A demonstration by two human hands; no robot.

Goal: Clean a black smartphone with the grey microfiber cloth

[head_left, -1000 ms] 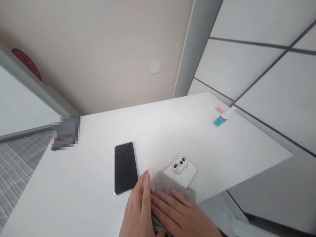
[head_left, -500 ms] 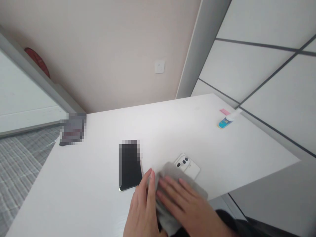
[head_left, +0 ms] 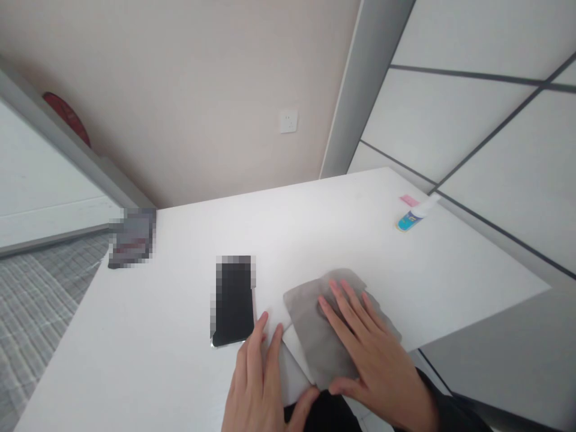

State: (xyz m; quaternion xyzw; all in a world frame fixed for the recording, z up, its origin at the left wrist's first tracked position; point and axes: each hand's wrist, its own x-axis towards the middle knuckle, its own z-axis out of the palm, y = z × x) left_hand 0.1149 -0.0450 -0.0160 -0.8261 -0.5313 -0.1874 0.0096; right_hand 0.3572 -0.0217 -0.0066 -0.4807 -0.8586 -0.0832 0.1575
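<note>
A big white table (head_left: 171, 360) holds everything. A gray cloth (head_left: 321, 333) lies near its front edge. The right hand (head_left: 369, 354) lies flat and open on the cloth. The left hand (head_left: 261, 384) rests open just beside it, holding nothing. A black phone (head_left: 231, 303) lies nearby, and a small blue bottle (head_left: 411, 217) lies far off.

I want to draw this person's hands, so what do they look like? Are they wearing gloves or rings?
Both are bare, with no gloves, rings or watch that I can see. The left hand and the right hand have long, slim fingers with short, plain nails. A bit of dark, black-looking sleeve shows at the right wrist. The left wrist is cut off by the picture's edge, so I can't tell what is worn there.
</note>
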